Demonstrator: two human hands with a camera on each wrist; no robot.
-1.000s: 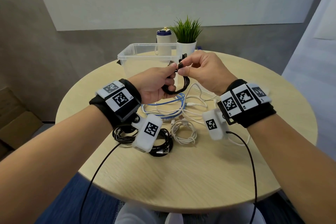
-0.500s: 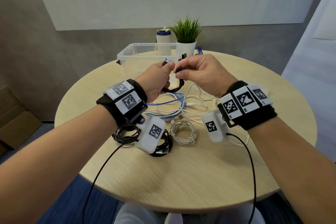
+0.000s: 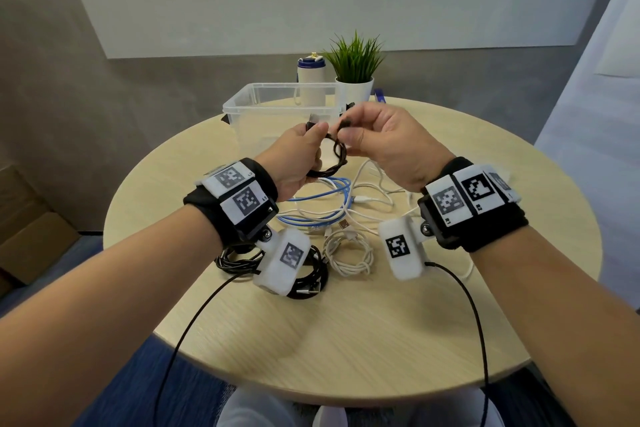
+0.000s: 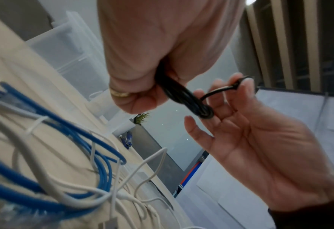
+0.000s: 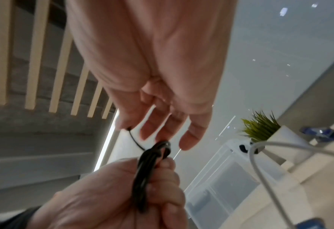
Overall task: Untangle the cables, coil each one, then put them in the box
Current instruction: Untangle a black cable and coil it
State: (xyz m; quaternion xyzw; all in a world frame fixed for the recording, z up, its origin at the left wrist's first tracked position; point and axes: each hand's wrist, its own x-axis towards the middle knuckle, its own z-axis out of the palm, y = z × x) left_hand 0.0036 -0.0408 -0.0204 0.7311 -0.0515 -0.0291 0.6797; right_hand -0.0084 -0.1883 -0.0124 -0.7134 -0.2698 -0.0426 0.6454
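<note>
A small black cable coil (image 3: pixel 333 163) hangs above the table between my hands. My left hand (image 3: pixel 313 135) grips the bundle (image 4: pixel 181 96) in a fist. My right hand (image 3: pixel 349 128) pinches the coil's loose end (image 4: pixel 238 83) between thumb and forefinger, its other fingers spread; a short strand (image 5: pixel 134 141) runs from that pinch to the bundle (image 5: pixel 144 175). Behind the hands stands the clear plastic box (image 3: pixel 242 107). A blue cable (image 3: pixel 322 194) and loose white cables (image 3: pixel 377 191) lie tangled under my hands. A white coil (image 3: pixel 348 253) and black coils (image 3: pixel 311 276) lie nearer me.
A round wooden table (image 3: pixel 346 340) carries everything. A potted plant (image 3: pixel 355 80) and a white bottle with a blue cap (image 3: pixel 311 80) stand behind the box. Wrist camera leads (image 3: pixel 467 305) trail off the front edge. A cardboard box (image 3: pixel 31 236) sits on the floor at the left.
My left hand has shifted slightly left, opening a small gap to the right hand. The right hand still pinches the cable end. The coil stays at about the same height.
</note>
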